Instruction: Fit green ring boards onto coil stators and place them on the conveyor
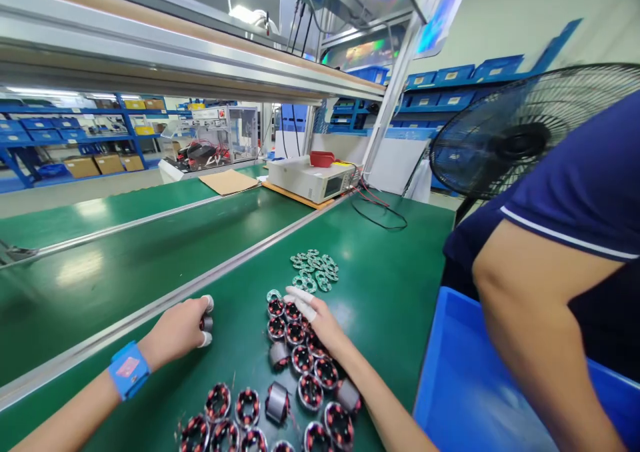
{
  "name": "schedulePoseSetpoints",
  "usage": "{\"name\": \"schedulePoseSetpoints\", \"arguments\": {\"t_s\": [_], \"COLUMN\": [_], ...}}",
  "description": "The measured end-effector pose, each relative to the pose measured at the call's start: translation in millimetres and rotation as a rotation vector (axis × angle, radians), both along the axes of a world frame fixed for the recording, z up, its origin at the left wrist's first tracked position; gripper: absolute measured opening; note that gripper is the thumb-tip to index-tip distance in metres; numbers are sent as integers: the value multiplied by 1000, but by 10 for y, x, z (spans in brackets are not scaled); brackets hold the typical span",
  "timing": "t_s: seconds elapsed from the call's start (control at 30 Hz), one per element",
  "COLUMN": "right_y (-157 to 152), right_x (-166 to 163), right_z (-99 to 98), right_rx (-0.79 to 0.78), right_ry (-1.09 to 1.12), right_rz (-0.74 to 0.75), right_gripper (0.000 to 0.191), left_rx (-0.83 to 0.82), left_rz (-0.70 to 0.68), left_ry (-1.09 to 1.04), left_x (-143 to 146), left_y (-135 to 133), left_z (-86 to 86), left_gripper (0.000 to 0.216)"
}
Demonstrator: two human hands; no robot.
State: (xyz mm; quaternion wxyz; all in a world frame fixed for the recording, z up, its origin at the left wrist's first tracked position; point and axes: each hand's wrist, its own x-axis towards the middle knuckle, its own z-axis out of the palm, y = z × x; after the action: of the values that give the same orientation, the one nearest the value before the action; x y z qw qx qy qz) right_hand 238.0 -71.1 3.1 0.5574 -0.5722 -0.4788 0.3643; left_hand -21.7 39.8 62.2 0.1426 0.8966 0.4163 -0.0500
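My left hand (177,329), a blue band on its wrist and white finger cots on its tips, is closed round a motor stator (205,323) just above the green bench; the fingers hide most of the part. Over the far end of a group of stators (303,359) reaches my right hand (317,315), fingers stretched out, also in white cots. Its fingertips are close to a green ring-shaped board (274,295); whether they touch anything I cannot tell. These stators have grey metal rims with red and black windings. Most stand ring-up, a few lie on their sides.
Beyond my right hand lies a pile of green ring boards (315,269). A bench instrument (313,177) with cables stands farther back. At right are a blue bin (450,365), a person's arm (530,292) and a fan (520,142). A metal rail (220,277) crosses the bench.
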Motion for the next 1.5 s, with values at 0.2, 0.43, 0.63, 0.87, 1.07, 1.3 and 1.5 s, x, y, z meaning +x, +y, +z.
{"name": "schedulePoseSetpoints", "arguments": {"t_s": [0.2, 0.43, 0.63, 0.87, 1.07, 1.3, 1.5], "right_y": [93, 70, 637, 505, 289, 818, 838], "right_x": [-698, -849, -652, -897, -1086, -781, -954], "right_z": [-70, -86, -50, 47, -86, 155, 81], "right_rx": [-38, 17, -16, 62, 185, 250, 636], "right_ry": [-28, -75, 76, -183, -257, -637, -1017], "right_rz": [-16, 86, 450, 1014, 888, 517, 647], "right_gripper": [70, 57, 66, 72, 54, 50, 17], "left_rx": [42, -90, -258, -439, -459, -437, -478], "left_rz": [-37, 41, 209, 369, 335, 221, 114], "left_ry": [43, -86, -465, -854, -872, -865, -853], "left_x": [-280, -534, -646, -346, -269, -255, -233], "left_y": [-61, -121, 5, 245, 188, 106, -25], "left_z": [39, -90, -315, -635, -650, -614, -566], "left_gripper": [21, 33, 51, 67, 60, 67, 64]}}
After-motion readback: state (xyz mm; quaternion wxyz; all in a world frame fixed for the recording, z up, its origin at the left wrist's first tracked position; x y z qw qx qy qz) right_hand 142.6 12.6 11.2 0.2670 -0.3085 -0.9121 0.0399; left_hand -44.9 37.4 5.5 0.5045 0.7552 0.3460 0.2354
